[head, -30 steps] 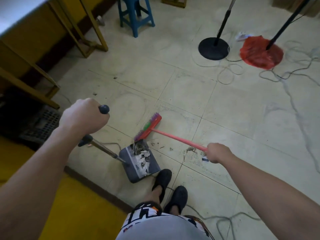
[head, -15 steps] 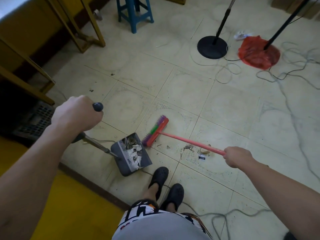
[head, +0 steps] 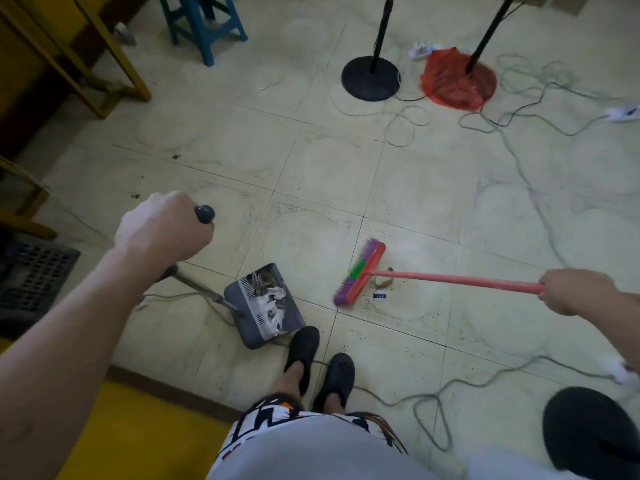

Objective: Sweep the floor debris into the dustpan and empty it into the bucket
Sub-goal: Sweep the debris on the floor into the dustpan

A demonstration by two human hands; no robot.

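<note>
Pale tiled floor (head: pixel 329 174), viewed from the head camera. Left hand (head: pixel 162 226), fingers clenched round the long metal handle (head: pixel 197 285) just below its dark knob, holds the grey dustpan (head: pixel 235 299) on the floor at 11 o'clock from the black shoes (head: pixel 301 348); crumpled paper scraps (head: pixel 273 299) lie in the pan. Right hand (head: pixel 578 291) grasps the pink broom handle (head: pixel 450 279). Broom head (head: pixel 360 271), red with purple and green bristles, rests at 1 o'clock from the shoes, apart from the dustpan, with loose debris (head: pixel 381 282) just beside it at 3 o'clock. Blue stool (head: pixel 204 26) stands at 11 o'clock of the view, red bag (head: pixel 457 81) at 1 o'clock.
</note>
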